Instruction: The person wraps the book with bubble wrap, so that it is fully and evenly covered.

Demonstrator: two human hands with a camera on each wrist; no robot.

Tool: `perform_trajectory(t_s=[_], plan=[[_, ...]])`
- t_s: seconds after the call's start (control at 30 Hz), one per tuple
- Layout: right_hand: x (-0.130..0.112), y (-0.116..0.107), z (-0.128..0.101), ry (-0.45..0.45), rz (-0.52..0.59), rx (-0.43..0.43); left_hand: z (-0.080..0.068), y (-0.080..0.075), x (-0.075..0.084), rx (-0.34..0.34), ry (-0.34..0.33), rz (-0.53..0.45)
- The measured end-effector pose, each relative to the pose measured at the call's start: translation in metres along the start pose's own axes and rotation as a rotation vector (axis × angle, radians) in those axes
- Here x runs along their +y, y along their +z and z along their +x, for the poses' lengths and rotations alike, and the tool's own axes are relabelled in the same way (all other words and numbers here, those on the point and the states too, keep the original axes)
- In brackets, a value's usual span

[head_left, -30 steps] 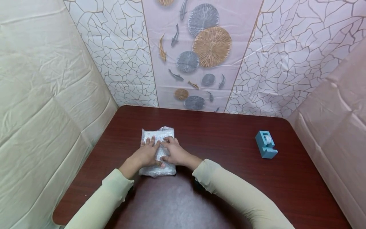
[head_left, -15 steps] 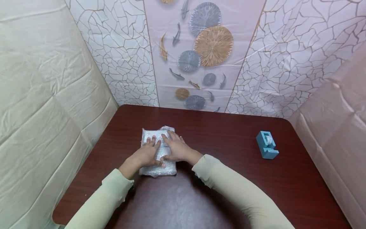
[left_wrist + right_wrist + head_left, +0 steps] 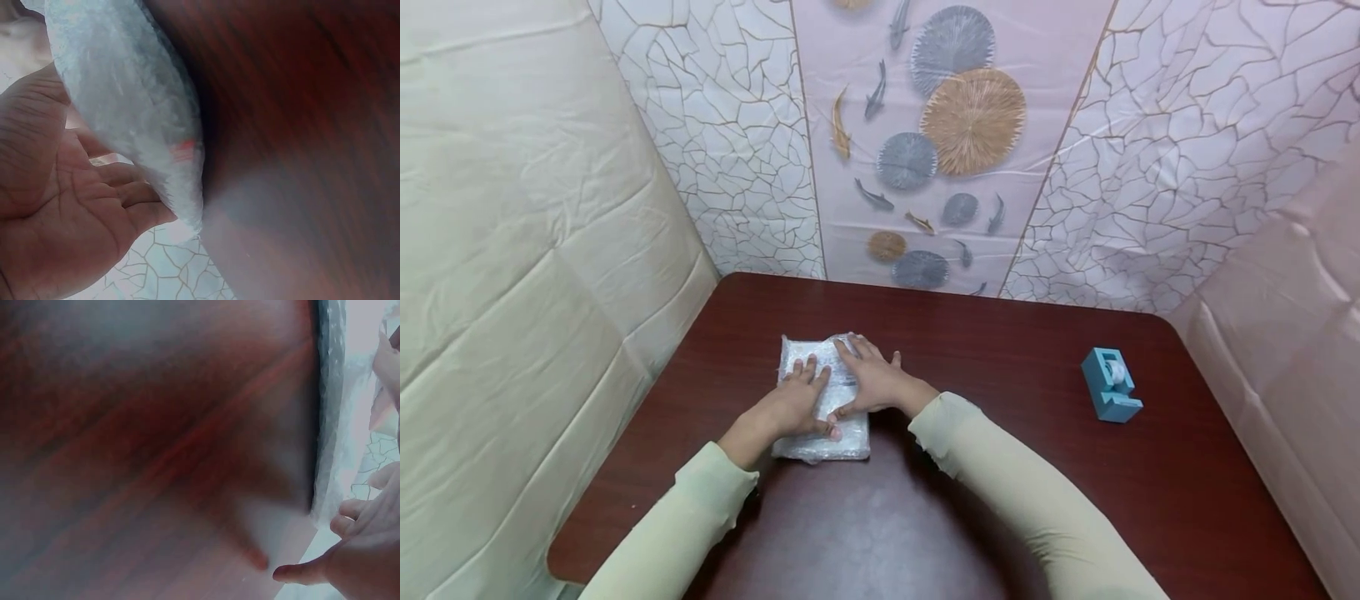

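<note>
Pressing step: looks to me like smoothing and steadying the package (image 3: 833, 392) in its bubble wrap (image 3: 829, 451).
Package spot: lying flat, left of centre on the tabletop (image 3: 977, 350).
Left hand (image 3: 793, 408): fingers spread over the package's left half, grasping nothing.
Right hand (image 3: 876, 379): splayed across the right edge, also unclenched, no grip.
Next move: I'd say one palm pinning the bubble wrap, the other free for the tape dispenser (image 3: 1111, 387), well apart at right.
Bubble wrap: clear, crinkly, glossy, uneven at the far edge; small red mark (image 3: 183, 150) on the left-wrist side.
Package shape: flat rectangular slab, whitish; contents I can't tell.
Tape dispenser: blocky, blue, pale roll seated.
Tabletop: dark red-brown, wood-grained, rounded far corners.
</note>
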State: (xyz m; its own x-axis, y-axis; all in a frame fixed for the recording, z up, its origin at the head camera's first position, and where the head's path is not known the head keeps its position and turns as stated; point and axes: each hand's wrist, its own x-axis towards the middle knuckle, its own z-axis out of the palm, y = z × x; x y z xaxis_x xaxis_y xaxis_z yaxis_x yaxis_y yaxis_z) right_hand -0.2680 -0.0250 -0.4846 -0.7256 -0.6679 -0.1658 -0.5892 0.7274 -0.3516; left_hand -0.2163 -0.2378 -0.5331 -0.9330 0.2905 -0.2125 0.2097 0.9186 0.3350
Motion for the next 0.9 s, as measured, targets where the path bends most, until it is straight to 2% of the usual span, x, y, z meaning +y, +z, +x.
perform_trajectory(t_s=[0.17,0.43,0.53,0.67,0.77,0.9], plan=[[0.002,-0.002,0.000,0.008,0.004,-0.032,0.000,0.002,0.001,0.002,0.003,0.015],[0.005,-0.001,0.003,0.012,-0.018,-0.064,-0.002,-0.001,-0.009,-0.003,0.072,0.013],[0.006,-0.002,0.002,0.007,-0.009,-0.078,-0.004,-0.008,-0.002,-0.031,0.076,0.001],[0.006,-0.004,-0.001,-0.009,0.024,-0.101,-0.013,-0.026,0.016,-0.103,0.050,-0.028],[0.006,-0.005,-0.003,-0.019,0.032,-0.111,-0.011,-0.027,0.014,-0.104,0.041,-0.054],[0.006,-0.004,-0.006,-0.021,0.009,-0.119,0.002,-0.010,-0.006,-0.065,0.060,-0.035]])
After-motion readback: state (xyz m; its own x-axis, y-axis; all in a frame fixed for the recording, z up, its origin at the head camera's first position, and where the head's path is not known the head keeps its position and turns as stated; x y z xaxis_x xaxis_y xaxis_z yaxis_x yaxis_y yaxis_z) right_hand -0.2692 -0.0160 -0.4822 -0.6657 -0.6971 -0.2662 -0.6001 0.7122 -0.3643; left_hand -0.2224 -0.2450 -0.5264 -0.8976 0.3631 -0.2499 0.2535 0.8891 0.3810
